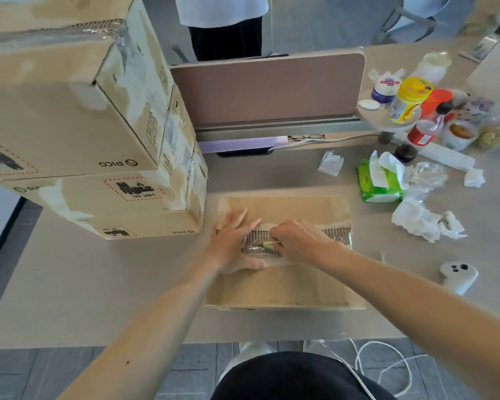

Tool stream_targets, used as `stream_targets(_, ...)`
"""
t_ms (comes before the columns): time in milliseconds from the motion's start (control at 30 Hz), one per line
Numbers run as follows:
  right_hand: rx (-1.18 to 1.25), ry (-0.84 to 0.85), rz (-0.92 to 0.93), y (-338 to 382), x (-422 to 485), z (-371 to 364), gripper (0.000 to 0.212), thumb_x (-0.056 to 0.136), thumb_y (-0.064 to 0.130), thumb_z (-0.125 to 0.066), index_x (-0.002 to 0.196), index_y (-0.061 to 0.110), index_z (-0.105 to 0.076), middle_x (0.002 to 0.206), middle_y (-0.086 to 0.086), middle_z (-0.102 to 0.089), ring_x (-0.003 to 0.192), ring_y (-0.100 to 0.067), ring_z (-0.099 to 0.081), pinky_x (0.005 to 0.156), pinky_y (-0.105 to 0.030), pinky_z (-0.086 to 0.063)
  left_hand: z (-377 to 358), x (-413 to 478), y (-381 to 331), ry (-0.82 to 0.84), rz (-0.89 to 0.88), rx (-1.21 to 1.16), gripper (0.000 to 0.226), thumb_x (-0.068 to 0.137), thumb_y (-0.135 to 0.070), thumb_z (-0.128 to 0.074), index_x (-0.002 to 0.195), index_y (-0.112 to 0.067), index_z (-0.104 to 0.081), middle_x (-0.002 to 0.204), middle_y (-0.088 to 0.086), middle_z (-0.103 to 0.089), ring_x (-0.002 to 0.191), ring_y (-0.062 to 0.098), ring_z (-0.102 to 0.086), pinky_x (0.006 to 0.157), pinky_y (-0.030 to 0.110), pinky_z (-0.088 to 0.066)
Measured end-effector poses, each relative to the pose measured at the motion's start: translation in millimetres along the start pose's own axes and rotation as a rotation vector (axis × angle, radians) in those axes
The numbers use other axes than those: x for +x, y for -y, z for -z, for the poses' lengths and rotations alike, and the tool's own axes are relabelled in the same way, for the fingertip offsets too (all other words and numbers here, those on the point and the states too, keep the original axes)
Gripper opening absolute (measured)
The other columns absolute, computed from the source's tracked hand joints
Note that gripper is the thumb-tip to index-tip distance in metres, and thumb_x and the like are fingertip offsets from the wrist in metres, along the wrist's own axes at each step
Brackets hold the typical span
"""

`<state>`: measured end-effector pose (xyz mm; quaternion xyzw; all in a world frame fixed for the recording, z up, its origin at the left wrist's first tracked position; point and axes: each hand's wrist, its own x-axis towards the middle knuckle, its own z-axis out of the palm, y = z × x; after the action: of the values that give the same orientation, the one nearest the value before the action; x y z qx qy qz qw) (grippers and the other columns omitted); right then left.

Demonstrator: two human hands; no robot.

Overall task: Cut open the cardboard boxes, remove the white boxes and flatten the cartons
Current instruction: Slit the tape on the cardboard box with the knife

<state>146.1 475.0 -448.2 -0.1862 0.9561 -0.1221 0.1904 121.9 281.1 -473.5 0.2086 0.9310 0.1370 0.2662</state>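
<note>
A closed cardboard box (286,287) lies flat on the table in front of me, its taped centre seam (337,234) running left to right. My left hand (233,246) presses flat on the box top at the seam's left end, fingers spread. My right hand (298,241) is closed around a small yellow-green cutter (267,243), whose tip sits on the tape near the middle of the seam. A stack of three more taped cardboard boxes (78,125) stands at the left, touching the near box's left side. No white boxes are visible.
A brown desk divider (267,88) rises behind the box. At the right lie a green tissue pack (378,180), crumpled tissues (425,220), bottles and jars (407,102) and a white controller (458,275). A person stands beyond the divider. A white cable lies on the floor.
</note>
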Motion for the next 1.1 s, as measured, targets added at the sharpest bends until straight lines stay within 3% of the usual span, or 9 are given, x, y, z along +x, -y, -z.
stream_targets(133,0.008,-0.008,-0.016,-12,-8,1,0.02,0.096,0.01,-0.048,0.079,0.019,-0.048,0.092,-0.007,-0.064,0.069,-0.024,-0.054,0.062,-0.03,-0.041,0,6,2,-0.005,0.048,0.039,0.121,0.064,-0.075,-0.074,0.158,-0.038,-0.007,0.165,-0.006,0.017,0.152,0.023,0.016,0.119,0.058,0.005)
stream_targets(233,0.008,-0.013,-0.044,-26,-19,2,0.02,0.095,0.014,-0.05,0.077,0.022,-0.047,0.091,-0.007,-0.064,0.071,-0.027,-0.054,0.065,-0.034,-0.047,-1,8,1,-0.013,0.075,0.056,0.125,0.06,-0.075,-0.076,0.158,-0.039,-0.008,0.165,-0.007,0.016,0.153,0.021,0.015,0.119,0.056,0.006)
stream_targets(333,0.011,-0.001,-0.064,-40,-31,4,0.021,0.095,0.016,-0.05,0.075,0.022,-0.046,0.082,-0.002,-0.053,0.07,-0.027,-0.053,0.064,-0.034,-0.047,-2,7,0,-0.03,0.088,0.06,0.125,0.058,-0.076,-0.076,0.157,-0.04,-0.009,0.166,-0.008,0.014,0.153,0.019,0.013,0.12,0.055,0.005)
stream_targets(433,-0.002,-0.002,-0.073,-53,-41,6,0.02,0.094,0.015,-0.05,0.075,0.021,-0.047,0.084,-0.008,-0.061,0.07,-0.028,-0.055,0.067,-0.039,-0.052,2,6,-6,-0.025,0.103,0.064,0.124,0.059,-0.072,-0.079,0.157,-0.039,-0.011,0.166,-0.007,0.012,0.153,0.019,0.011,0.121,0.052,0.005)
stream_targets(600,-0.04,-0.001,-0.106,-60,-49,9,0.014,0.094,0.015,-0.049,0.083,0.015,-0.058,0.095,-0.01,-0.065,0.071,-0.028,-0.051,0.062,-0.032,-0.038,11,11,-34,-0.011,0.114,0.139,0.117,0.068,-0.061,-0.081,0.158,-0.022,-0.018,0.167,0.001,0.002,0.154,0.019,0.002,0.124,0.05,-0.002)
stream_targets(700,-0.046,-0.011,-0.098,-62,-48,7,0.013,0.094,0.018,-0.051,0.089,0.012,-0.063,0.098,-0.012,-0.066,0.08,-0.033,-0.061,0.067,-0.036,-0.046,2,20,-64,-0.015,0.01,0.116,0.107,0.072,-0.068,-0.073,0.157,-0.03,-0.019,0.168,-0.003,-0.001,0.154,0.028,-0.003,0.122,0.057,-0.012)
stream_targets(800,-0.041,-0.01,-0.106,-66,-51,7,0.014,0.094,0.017,-0.051,0.091,0.013,-0.064,0.1,-0.013,-0.065,0.083,-0.034,-0.064,0.066,-0.035,-0.046,-9,28,-75,0.034,0.063,0.12,0.115,0.069,-0.069,-0.075,0.157,-0.041,-0.006,0.166,-0.01,0.011,0.152,0.037,0.006,0.114,0.072,-0.01)
stream_targets(967,-0.012,0.004,-0.148,-84,-67,12,0.015,0.094,0.015,-0.051,0.086,0.016,-0.063,0.096,-0.011,-0.066,0.075,-0.03,-0.061,0.069,-0.04,-0.053,-7,29,-78,0.036,0.103,0.085,0.118,0.067,-0.062,-0.081,0.156,-0.044,-0.007,0.165,-0.014,0.014,0.153,0.033,0.007,0.11,0.076,-0.009)
stream_targets(1100,-0.012,0.02,-0.183,-96,-84,19,0.015,0.096,0.018,-0.051,0.089,0.014,-0.064,0.091,-0.007,-0.06,0.073,-0.028,-0.055,0.065,-0.034,-0.045,-7,28,-80,0.025,0.122,0.087,0.117,0.065,-0.061,-0.082,0.156,-0.044,-0.01,0.165,-0.017,0.013,0.153,0.03,0.006,0.11,0.077,-0.011)
